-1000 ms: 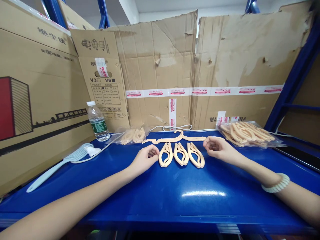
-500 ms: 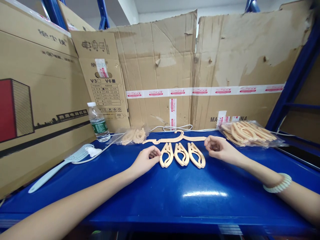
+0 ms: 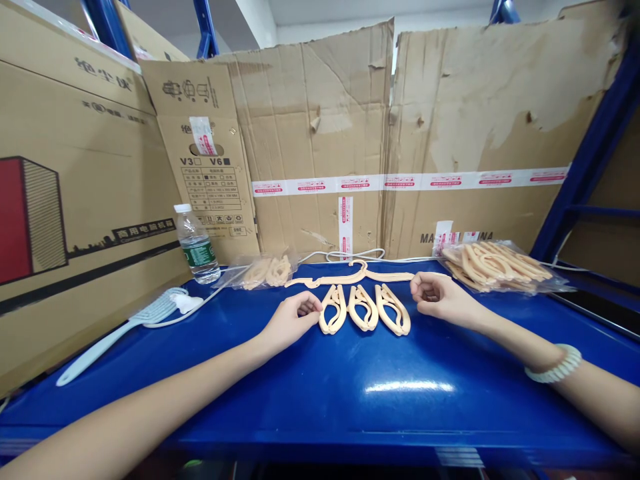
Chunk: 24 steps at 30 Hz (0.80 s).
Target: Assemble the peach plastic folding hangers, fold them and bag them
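Observation:
Three folded tan travel hangers stand in a row on the blue tabletop: a left one (image 3: 327, 327), a middle one (image 3: 371, 324) and a right one (image 3: 400, 328). Behind them lies an unfolded hanger (image 3: 335, 280) with its hook toward the back. My left hand (image 3: 293, 320) rests at the left folded hanger, fingers loosely curled and fingertips at its outer edge, not gripping it. My right hand (image 3: 443, 300) is right of the row, over the unfolded hanger's right end, which it partly hides. Its fingers are loosely curled, with a gap to the thumb and nothing held.
Clear bags of folded hangers lie at right (image 3: 493, 267) and back left (image 3: 270, 270). A water bottle (image 3: 200, 253) and a pale blue hairbrush (image 3: 130, 327) are at left. A white cable (image 3: 345, 255) runs along the back, before cardboard sheets (image 3: 310, 133). A black flat object (image 3: 600, 313) lies far right.

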Tool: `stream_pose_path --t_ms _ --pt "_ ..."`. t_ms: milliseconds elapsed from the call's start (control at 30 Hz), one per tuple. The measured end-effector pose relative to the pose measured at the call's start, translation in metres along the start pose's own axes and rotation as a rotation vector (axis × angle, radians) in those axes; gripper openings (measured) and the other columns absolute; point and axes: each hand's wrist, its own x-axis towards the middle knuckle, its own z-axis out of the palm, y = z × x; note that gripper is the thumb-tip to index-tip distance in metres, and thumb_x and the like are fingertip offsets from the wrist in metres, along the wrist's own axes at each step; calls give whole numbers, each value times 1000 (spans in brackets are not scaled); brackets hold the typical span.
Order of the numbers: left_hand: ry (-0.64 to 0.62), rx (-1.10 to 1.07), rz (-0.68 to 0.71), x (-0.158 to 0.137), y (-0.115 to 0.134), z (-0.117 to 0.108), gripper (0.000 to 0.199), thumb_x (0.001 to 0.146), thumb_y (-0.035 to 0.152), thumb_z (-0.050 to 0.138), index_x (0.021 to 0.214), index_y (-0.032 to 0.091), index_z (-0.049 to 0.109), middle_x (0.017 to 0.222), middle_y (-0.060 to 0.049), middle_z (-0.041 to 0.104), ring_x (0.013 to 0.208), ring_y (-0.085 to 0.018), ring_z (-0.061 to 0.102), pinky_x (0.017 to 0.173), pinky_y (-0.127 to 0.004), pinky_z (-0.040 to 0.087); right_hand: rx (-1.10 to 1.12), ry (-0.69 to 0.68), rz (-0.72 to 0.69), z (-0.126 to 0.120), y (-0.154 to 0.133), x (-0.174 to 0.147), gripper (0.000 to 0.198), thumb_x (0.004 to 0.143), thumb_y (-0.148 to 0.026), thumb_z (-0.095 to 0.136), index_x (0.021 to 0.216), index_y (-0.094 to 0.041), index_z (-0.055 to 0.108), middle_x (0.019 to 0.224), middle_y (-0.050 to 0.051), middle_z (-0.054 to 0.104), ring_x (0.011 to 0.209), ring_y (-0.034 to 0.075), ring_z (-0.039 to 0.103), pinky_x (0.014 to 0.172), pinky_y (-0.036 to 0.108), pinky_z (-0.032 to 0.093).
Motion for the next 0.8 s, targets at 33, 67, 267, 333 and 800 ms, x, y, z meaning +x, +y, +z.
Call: stream_pose_path --t_ms 33,67,267,333,800 --pt "-1 1 1 0 0 0 6 69 17 58 74 17 60 73 -1 64 69 -16 59 67 -28 44 -5 -5 10 0 0 0 19 56 -18 53 72 -21 44 58 -7 49 50 9 43 49 23 31" --pt "-4 3 0 0 0 0 6 69 17 57 74 17 60 73 -1 64 69 -16 59 67 -28 44 -11 -11 23 0 0 0 18 56 -19 52 72 -21 44 56 -7 48 48 9 42 48 23 30" --pt "-19 4 -22 1 -2 -1 7 68 17 57 74 17 60 73 -1 64 70 -16 59 68 -28 44 -55 78 16 0 1 1 14 58 -21 51 71 -21 44 51 -8 45 46 8 40 48 23 29" --pt "-19 -1 -23 1 -2 -1 7 68 17 57 74 17 59 73 -1 64 69 -15 59 68 -28 44 -70 100 -20 -1 3 1 14 58 -21 52 71 -21 46 57 -6 49 51 10 44 51 24 33" --pt "-12 1 -18 2 -1 0 6 68 14 57 73 16 60 72 -1 64 68 -14 59 67 -26 44 -78 -10 -89 -4 19 4 10 66 -19 51 75 -21 47 70 -3 49 62 13 46 60 29 39"
